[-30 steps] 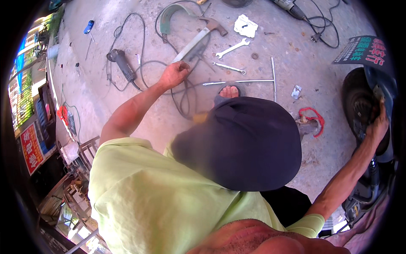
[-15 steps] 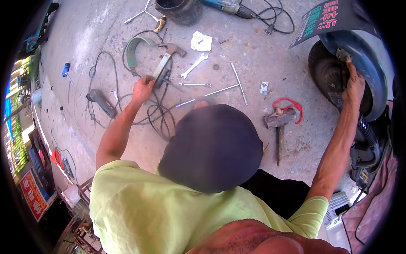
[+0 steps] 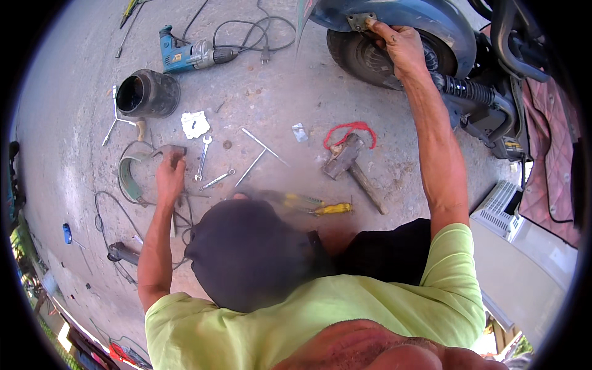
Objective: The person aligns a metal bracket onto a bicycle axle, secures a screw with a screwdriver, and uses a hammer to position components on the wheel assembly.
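While the left hand (image 3: pixel 170 179) clamps fingers around a hammer (image 3: pixel 171 150), the right hand (image 3: pixel 403 49) pinches a metal plate (image 3: pixel 357 22).

This looks like a vehicle repair workshop: a wheel (image 3: pixel 356 59) under a blue mudguard (image 3: pixel 435 24) stands at one o'clock, a coil-spring shock absorber (image 3: pixel 473 90) at two. About the rough concrete floor (image 3: pixel 280 102) lie a blue power drill (image 3: pixel 185 57) at eleven, a spanner (image 3: pixel 203 159) between nine and ten, and a wooden-handled sledgehammer (image 3: pixel 343 158) at two.
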`<state>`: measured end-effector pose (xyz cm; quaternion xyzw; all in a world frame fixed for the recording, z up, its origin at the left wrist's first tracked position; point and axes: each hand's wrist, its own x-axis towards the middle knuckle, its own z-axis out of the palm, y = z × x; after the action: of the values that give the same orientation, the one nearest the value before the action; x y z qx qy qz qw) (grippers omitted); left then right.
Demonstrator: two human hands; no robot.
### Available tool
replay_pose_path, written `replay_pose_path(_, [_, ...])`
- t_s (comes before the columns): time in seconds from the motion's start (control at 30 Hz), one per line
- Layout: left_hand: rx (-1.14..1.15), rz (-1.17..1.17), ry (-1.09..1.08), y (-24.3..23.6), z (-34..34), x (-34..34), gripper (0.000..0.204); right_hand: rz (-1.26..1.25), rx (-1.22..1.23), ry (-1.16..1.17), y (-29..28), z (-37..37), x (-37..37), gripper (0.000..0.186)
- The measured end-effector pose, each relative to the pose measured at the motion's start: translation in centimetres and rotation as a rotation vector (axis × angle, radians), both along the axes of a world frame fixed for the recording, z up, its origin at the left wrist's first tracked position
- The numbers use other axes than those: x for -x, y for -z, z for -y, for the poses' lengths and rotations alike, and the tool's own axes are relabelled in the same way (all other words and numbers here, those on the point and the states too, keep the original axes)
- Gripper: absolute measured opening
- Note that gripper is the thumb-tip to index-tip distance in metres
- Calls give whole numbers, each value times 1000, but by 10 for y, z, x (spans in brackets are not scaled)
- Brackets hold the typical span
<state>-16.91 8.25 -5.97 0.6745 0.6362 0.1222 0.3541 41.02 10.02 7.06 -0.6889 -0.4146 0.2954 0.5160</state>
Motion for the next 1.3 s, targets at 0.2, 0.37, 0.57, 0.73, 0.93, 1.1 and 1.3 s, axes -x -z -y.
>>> replay_pose_path(0.2, [-112,118,127,-5,-42,-49,28,-11,13,7,2,0,0,41])
replay_pose_path(0.37, [-123,100,186,-1,-65,-61,29,-38,-2,-8,3,-2,2,37])
replay_pose_path(0.57, [-126,13,234,-2,-81,-71,35,-10,21,-42,21,-4,-25,32])
replay_pose_path(0.73, [-116,-3,202,7,-72,-62,33,-40,70,-18,24,-6,-40,29])
replay_pose_path(0.93, [-67,-43,125,17,-70,-40,28,-87,24,-8,5,-2,-14,36])
replay_pose_path(1.1, [-149,-7,105,10,-71,-48,28,-122,50,13,8,-5,-26,34])
replay_pose_path(1.3, [-117,21,-202,6,-85,30,32,-87,85,76,8,-8,-31,33])
